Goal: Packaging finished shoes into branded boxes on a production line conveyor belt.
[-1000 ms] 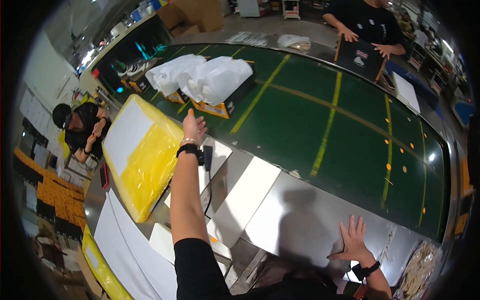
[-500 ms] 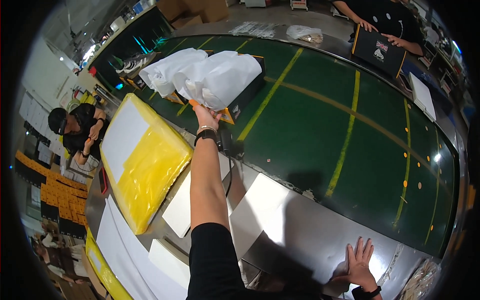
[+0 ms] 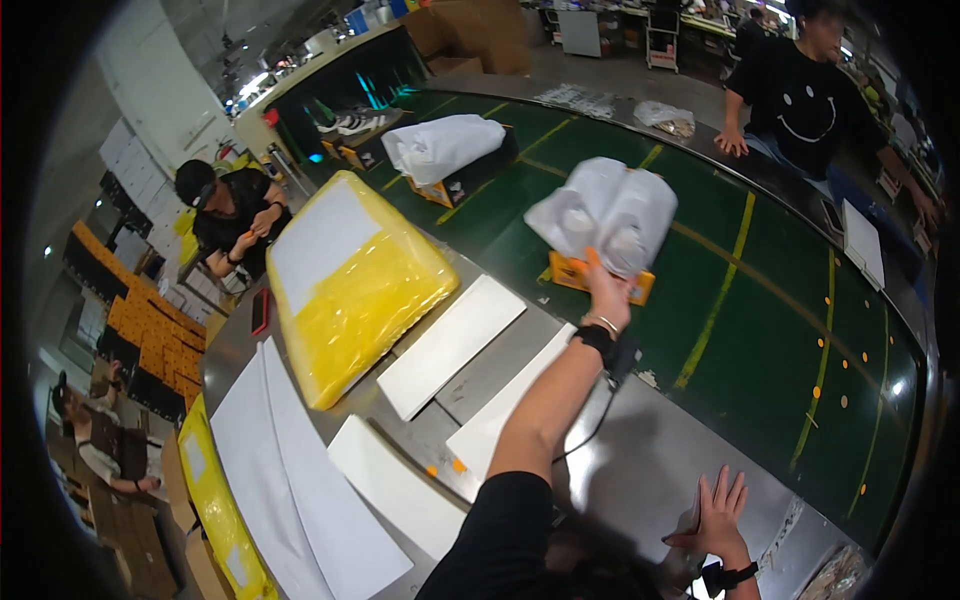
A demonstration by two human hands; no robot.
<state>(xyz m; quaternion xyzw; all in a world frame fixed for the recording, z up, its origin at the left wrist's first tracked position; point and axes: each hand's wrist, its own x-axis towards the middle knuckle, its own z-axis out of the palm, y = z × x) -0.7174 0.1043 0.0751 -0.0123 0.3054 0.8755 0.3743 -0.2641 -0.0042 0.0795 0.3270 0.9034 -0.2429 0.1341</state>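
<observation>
While the left hand (image 3: 606,292) reaches far across the green belt (image 3: 780,300), its fingers pinch the white bag (image 3: 608,212) over an orange box (image 3: 590,280); lifting seems barely begun. Box's long axis runs left-right. Right hand (image 3: 716,512) lies spread on the near surface (image 3: 640,470).

A metal table (image 3: 660,470) runs along the near side of a conveyor belt (image 3: 800,330). On the belt, a box (image 3: 580,275) sits just beyond the table edge with a wrapped bundle (image 3: 610,210) on top of it; the left hand (image 3: 607,295) reaches up to both. Farther left on the belt lies a second box (image 3: 470,175) under another bundle (image 3: 440,145). A large wrapped stack (image 3: 350,285) lies on the table to the left, with flat sheets (image 3: 450,345) between it and the arm. The right hand (image 3: 718,515) rests flat on the table, near right. A person (image 3: 810,100) stands across the belt, far right.
</observation>
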